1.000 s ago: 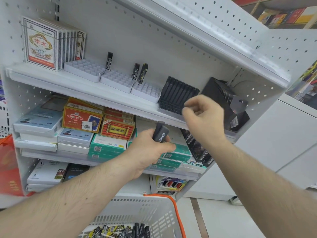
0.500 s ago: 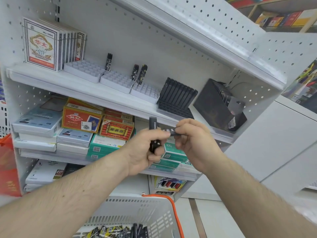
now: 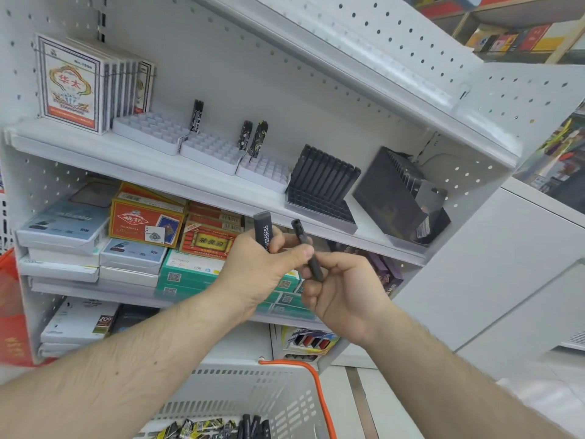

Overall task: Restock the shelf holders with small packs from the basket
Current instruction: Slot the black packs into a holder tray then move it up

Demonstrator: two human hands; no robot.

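My left hand (image 3: 256,267) grips a small bunch of black packs (image 3: 263,231), one showing white digits, held upright below the upper shelf. My right hand (image 3: 343,289) pinches a single slim black pack (image 3: 305,248) just right of that bunch, tilted up and leftward. On the upper shelf stands a black slotted holder (image 3: 319,188) with a row of black packs along its back. Three white grid holders (image 3: 209,150) to its left carry three patterned packs. The white basket (image 3: 253,394) with an orange handle sits below, with more packs at its bottom.
A dark angled display box (image 3: 402,191) stands at the shelf's right end. Card boxes (image 3: 76,83) fill the upper shelf's left. The lower shelves hold stacked red, green and white boxes (image 3: 145,223). The upper shelf's edge (image 3: 380,42) overhangs. White cabinets lie to the right.
My right hand dropped from the black holder to meet my left hand and has drawn one black pack out of the bunch. My left hand stayed about where it was.
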